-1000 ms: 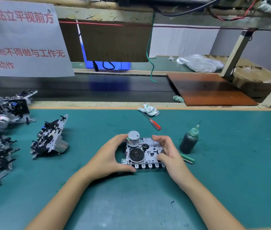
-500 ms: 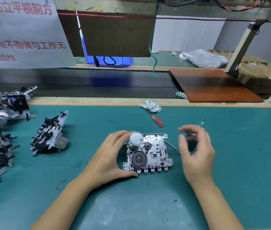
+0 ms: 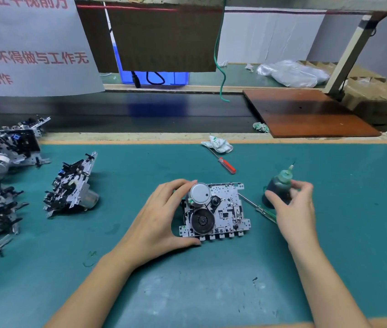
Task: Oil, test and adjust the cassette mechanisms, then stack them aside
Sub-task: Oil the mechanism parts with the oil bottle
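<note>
mechanism (image 3: 220, 209) flat, long axis sideways, left fingers (image 3: 175, 185) clamping it; right fingers (image 3: 273, 197) around upright oil bottle (image 3: 280, 185)

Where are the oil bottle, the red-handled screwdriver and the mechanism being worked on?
oil bottle (image 3: 279, 185): head view, dark body.
red-handled screwdriver (image 3: 228, 166): head view, red handle.
cassette mechanism (image 3: 225, 209): head view, metal plate.

Teal bench mat (image 3: 329, 268), dark conveyor belt (image 3: 116, 114), white printed sign (image 3: 29, 48) overhead
</note>
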Demonstrator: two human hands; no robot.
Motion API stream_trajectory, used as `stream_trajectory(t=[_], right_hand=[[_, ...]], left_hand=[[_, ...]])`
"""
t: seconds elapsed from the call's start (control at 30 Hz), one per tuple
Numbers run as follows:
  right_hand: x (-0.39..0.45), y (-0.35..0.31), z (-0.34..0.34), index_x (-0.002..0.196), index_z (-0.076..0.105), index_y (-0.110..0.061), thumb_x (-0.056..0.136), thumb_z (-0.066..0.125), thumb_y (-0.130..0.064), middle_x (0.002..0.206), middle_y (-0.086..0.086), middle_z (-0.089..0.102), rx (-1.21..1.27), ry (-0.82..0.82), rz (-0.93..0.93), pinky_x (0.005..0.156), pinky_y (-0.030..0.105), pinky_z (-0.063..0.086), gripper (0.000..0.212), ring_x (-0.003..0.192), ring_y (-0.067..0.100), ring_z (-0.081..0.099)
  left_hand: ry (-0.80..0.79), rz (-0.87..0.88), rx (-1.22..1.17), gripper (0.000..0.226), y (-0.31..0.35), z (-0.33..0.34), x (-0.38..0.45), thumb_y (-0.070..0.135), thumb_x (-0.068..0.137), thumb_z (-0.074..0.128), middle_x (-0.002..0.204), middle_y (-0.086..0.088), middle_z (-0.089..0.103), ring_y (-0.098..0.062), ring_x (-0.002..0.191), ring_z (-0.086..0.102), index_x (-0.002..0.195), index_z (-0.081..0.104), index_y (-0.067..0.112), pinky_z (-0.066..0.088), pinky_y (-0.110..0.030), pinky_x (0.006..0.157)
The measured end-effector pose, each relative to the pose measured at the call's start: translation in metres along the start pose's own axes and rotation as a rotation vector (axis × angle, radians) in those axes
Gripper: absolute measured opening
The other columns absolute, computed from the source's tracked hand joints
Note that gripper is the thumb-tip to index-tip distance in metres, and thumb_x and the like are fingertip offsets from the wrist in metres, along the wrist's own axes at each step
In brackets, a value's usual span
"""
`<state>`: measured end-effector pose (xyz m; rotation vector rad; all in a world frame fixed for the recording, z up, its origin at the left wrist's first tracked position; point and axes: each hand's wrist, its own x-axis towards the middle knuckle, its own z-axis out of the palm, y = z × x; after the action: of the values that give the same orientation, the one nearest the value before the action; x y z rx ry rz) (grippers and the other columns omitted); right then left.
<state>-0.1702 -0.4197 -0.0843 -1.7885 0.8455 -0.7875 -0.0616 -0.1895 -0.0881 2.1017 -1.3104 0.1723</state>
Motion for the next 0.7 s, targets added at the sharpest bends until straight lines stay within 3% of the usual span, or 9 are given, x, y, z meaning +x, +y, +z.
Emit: stream_trajectory(t=[0.1, 0.17, 0.23, 0.3, 0.4, 0.5, 0.57, 0.7], right_hand=[[-0.007, -0.013, 0.002, 0.106, 0.044, -0.032, 0.091, 0.060, -0.018, 0.093, -0.021, 0.057, 0.081, -0.039, -0.112, 0.065, 0.002, 0.035, 0.026, 0.081, -0.016, 0.054], [-0.015, -0.021, 0.004, 0.108, 0.047, -0.044, 0.094, 0.056, -0.027, 0.094, -0.021, 0.061, 0.162, -0.105, -0.209, 0.074, 0.009, 0.040, 0.024, 0.084, -0.008, 0.057], [-0.024, -0.029, 0.006, 0.103, 0.049, -0.051, 0.088, 0.055, -0.034, 0.081, -0.010, 0.064, 0.290, -0.162, -0.226, 0.066, 0.022, 0.044, 0.024, 0.071, 0.010, 0.056], [-0.029, -0.034, 0.008, 0.096, 0.054, -0.044, 0.082, 0.061, -0.031, 0.070, -0.001, 0.063, 0.415, -0.189, -0.199, 0.058, 0.023, 0.044, 0.021, 0.059, 0.012, 0.051], [-0.031, -0.041, 0.009, 0.092, 0.066, -0.029, 0.068, 0.079, -0.025, 0.077, 0.002, 0.068, 0.561, -0.245, -0.090, 0.062, 0.021, 0.049, 0.028, 0.061, 0.014, 0.058], [-0.032, -0.046, 0.011, 0.083, 0.071, -0.025, 0.067, 0.078, -0.023, 0.075, 0.001, 0.066, 0.743, -0.284, 0.005, 0.055, 0.021, 0.049, 0.017, 0.055, 0.013, 0.054], [-0.033, -0.047, 0.014, 0.082, 0.069, -0.023, 0.073, 0.073, -0.022, 0.068, 0.002, 0.061, 0.776, -0.279, 0.036, 0.047, 0.021, 0.045, 0.010, 0.050, 0.013, 0.050], [-0.036, -0.047, 0.022, 0.091, 0.055, -0.016, 0.074, 0.072, -0.023, 0.058, 0.002, 0.051, 0.807, -0.246, 0.095, 0.044, 0.023, 0.041, 0.025, 0.044, 0.012, 0.041]], left_hand=[[-0.020, -0.011, 0.024, 0.107, -0.001, 0.000, -0.001, 0.049, 0.060, 0.084, 0.138, 0.007, 0.035, -0.009, 0.125, 0.034, 0.147, 0.027, 0.025, 0.028, -0.023, 0.104], [-0.025, -0.028, 0.021, 0.107, -0.001, 0.000, -0.001, 0.052, 0.061, 0.082, 0.137, 0.003, 0.038, -0.010, 0.124, 0.034, 0.147, 0.024, 0.025, 0.029, -0.022, 0.104], [-0.018, -0.048, 0.015, 0.104, -0.001, 0.000, -0.001, 0.053, 0.062, 0.079, 0.136, 0.000, 0.041, -0.011, 0.123, 0.036, 0.146, 0.026, 0.024, 0.032, -0.025, 0.103], [-0.032, -0.059, 0.021, 0.106, -0.002, 0.001, -0.001, 0.055, 0.062, 0.080, 0.138, 0.000, 0.040, -0.011, 0.124, 0.036, 0.147, 0.025, 0.023, 0.032, -0.027, 0.104], [-0.044, -0.067, 0.033, 0.108, -0.003, 0.001, -0.002, 0.056, 0.062, 0.079, 0.138, -0.001, 0.039, -0.012, 0.124, 0.035, 0.148, 0.025, 0.020, 0.032, -0.029, 0.105], [-0.032, -0.075, 0.044, 0.106, -0.003, 0.001, -0.002, 0.062, 0.062, 0.073, 0.136, 0.001, 0.041, -0.011, 0.122, 0.036, 0.148, 0.029, 0.018, 0.034, -0.029, 0.102], [-0.061, -0.084, 0.041, 0.110, -0.004, 0.001, -0.002, 0.066, 0.061, 0.070, 0.138, 0.003, 0.038, -0.009, 0.124, 0.033, 0.149, 0.025, 0.020, 0.030, -0.027, 0.104], [-0.056, -0.121, 0.004, 0.105, -0.004, 0.001, -0.002, 0.064, 0.060, 0.069, 0.136, 0.009, 0.039, -0.005, 0.123, 0.034, 0.147, 0.030, 0.022, 0.031, -0.025, 0.105]])
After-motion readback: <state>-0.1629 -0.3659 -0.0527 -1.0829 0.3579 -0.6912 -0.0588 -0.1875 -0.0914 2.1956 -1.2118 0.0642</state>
